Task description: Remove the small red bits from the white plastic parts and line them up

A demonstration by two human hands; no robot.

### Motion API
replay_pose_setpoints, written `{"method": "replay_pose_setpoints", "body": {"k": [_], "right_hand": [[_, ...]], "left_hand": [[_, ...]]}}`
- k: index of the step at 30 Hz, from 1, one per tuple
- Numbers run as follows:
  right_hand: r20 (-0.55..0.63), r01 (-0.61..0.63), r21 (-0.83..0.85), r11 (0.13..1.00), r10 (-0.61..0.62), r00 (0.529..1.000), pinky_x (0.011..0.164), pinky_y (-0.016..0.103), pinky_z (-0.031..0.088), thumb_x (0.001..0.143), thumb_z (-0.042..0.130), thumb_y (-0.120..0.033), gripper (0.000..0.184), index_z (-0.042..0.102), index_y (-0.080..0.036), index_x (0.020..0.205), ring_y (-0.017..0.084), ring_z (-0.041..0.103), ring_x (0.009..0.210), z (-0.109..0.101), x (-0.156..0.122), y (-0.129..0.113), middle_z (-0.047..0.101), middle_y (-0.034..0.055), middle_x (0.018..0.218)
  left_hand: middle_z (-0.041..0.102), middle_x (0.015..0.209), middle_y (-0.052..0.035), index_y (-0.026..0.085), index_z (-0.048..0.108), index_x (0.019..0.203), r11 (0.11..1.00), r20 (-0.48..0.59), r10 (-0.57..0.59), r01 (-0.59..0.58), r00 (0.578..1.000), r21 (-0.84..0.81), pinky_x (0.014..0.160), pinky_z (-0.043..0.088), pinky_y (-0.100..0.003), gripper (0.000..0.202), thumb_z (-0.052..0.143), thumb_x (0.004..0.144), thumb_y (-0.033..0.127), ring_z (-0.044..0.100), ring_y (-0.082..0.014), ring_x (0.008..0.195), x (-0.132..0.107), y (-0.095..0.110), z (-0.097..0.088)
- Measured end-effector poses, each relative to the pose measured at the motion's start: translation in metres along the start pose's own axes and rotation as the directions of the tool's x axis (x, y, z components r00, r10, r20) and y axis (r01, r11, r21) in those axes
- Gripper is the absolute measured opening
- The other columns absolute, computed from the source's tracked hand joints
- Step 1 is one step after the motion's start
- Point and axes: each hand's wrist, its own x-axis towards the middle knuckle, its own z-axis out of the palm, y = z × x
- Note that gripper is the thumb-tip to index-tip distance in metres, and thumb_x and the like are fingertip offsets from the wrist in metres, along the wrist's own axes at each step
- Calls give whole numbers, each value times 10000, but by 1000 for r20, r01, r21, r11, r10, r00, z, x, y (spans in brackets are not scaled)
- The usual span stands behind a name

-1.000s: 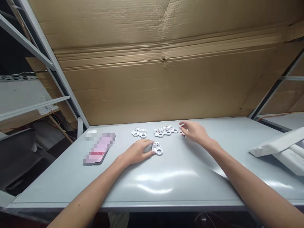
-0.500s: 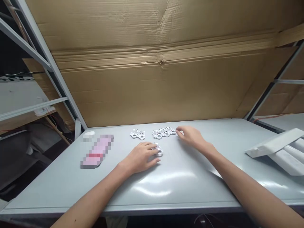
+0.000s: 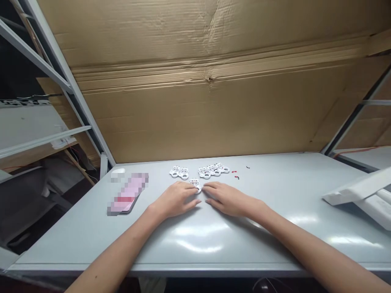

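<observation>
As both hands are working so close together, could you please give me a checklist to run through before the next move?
1. Left hand at the nearest white piece: ok, its fingers cover part of it.
2. Right hand touching that piece: cannot tell, its fingertips are right beside it.
3. Right hand free of small parts: cannot tell, its palm is hidden.
4. Red bits in view: ok, right of the three-piece white group.
5. Pink item apart from both hands: ok.

Probably a workshop. A metal frame slants at ten o'clock, cardboard backs the surface at twelve, and small white parts lie there.
</observation>
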Motion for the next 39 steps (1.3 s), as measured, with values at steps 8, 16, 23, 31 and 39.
{"method": "replay_pose_setpoints", "body": {"k": [8,16,23,31,39], "right_hand": [[6,-17,-96,995,17,1000,945,446,460,947,503,-344,237,648,-209,1078,297,585,1067,-2,0,1,655,133,1137],[15,-40,-117,992,42,999,943,455,477,951,490,-380,288,642,-237,1150,309,588,1093,-5,1,2,633,132,1219],[-52,-116,-166,979,109,993,1138,533,314,951,471,-414,532,500,-142,1407,362,363,1405,7,7,12,461,192,1485],[-37,-78,-178,981,73,997,1137,523,318,959,484,-433,478,570,-144,1330,365,387,1390,5,7,15,558,186,1394],[-160,-29,-273,962,-16,987,863,422,504,960,510,-301,253,660,-170,1115,271,621,981,-3,8,6,680,136,1068]], "left_hand": [[593,1354,-125,208,555,1322,998,74,-39,35,997,46,1090,378,-443,452,525,964,482,551,-303,1247,-2,-3,0],[413,1526,-140,194,366,1491,994,148,-109,109,983,3,1206,122,-508,629,447,976,545,354,-290,1429,1,-12,4],[358,1554,-150,173,336,1510,990,159,-144,144,977,7,1207,96,-530,663,416,983,566,298,-297,1456,4,-23,8],[538,1419,-138,193,553,1330,998,35,-61,61,998,-10,1135,330,-469,429,517,972,426,491,-304,1320,1,-15,4],[688,1066,-81,206,660,1089,995,38,29,-25,999,-97,899,495,-338,244,475,997,334,648,-235,1006,2,-8,3]]}}
